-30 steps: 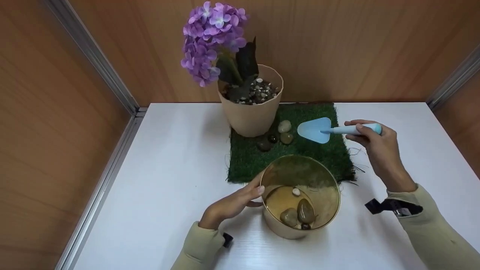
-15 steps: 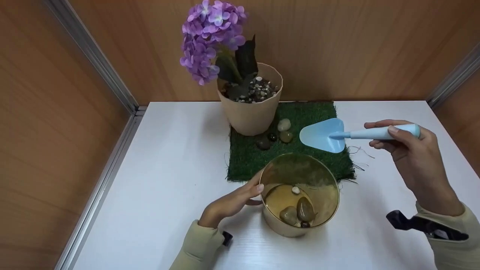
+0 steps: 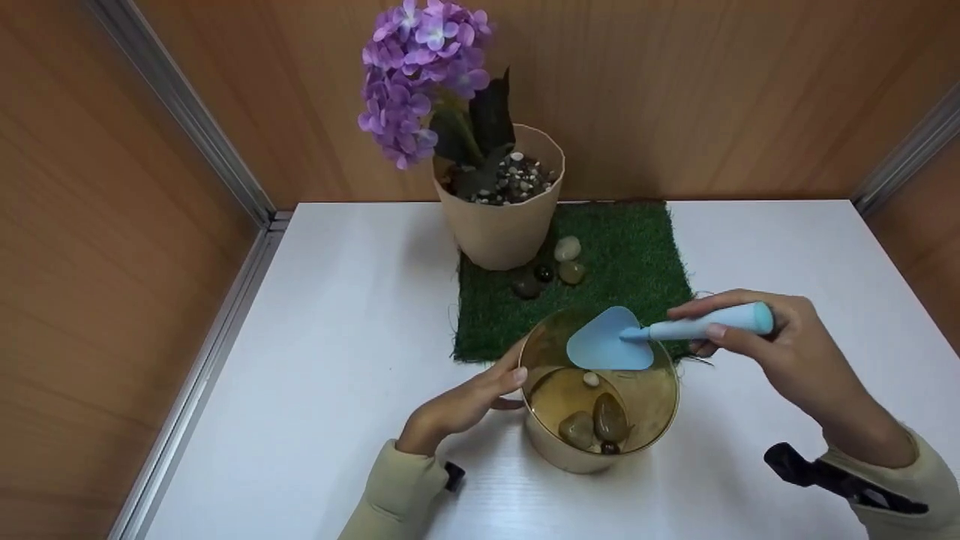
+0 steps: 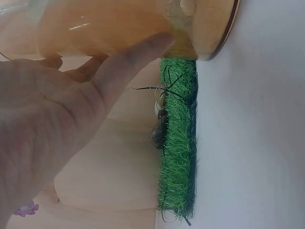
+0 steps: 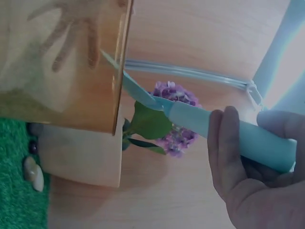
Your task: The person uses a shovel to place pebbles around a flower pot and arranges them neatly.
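Observation:
A see-through amber container [image 3: 652,397] stands on the table with several stones [image 3: 610,418] in its bottom. My left hand [image 3: 469,405] rests against its left side; through the wall in the right wrist view, the fingers [image 5: 93,45] look straight and spread. My right hand [image 3: 765,337] grips the pale blue handle of a small trowel [image 3: 611,341]. The trowel's blade overlaps the container's opening in the head view, and in the right wrist view its tip dips just past the rim. No load shows on the blade.
Behind the container lies a green artificial grass mat [image 3: 622,247]. On it stand a beige flower pot [image 3: 499,236] with purple flowers [image 3: 427,71] and several loose pebbles [image 3: 568,249]. Wooden panels [image 3: 675,97] enclose the white table [image 3: 337,322] at the back and sides.
My right hand first drew back to the right with the trowel, then came forward and left, bringing the blade from above the mat to the container's opening. The left hand stayed put.

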A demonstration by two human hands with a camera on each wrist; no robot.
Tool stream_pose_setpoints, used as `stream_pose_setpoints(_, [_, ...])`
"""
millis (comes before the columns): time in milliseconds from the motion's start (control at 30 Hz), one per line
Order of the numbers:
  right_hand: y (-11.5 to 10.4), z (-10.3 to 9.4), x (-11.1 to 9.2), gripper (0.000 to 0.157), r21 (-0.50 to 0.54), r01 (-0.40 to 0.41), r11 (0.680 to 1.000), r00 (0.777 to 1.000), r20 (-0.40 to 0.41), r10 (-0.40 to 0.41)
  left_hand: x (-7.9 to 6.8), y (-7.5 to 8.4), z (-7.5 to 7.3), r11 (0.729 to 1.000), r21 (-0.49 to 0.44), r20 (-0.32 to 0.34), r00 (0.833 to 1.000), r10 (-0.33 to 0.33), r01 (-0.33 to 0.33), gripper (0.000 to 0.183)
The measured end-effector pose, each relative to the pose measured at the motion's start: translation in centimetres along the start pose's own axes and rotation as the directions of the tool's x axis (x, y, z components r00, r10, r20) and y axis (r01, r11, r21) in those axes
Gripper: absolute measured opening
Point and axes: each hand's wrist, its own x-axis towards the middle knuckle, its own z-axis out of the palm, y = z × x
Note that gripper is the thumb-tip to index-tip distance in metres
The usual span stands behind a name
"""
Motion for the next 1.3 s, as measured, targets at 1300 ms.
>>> stream_pose_setpoints(1300, [3.3, 5.8, 1.5, 0.018, -0.446, 0.039, 0.894, 0.898, 0.408, 0.164, 0.0, 0.2, 0.1, 1.000, 0.003, -0.008, 1.000, -0.012, 0.012, 0.057])
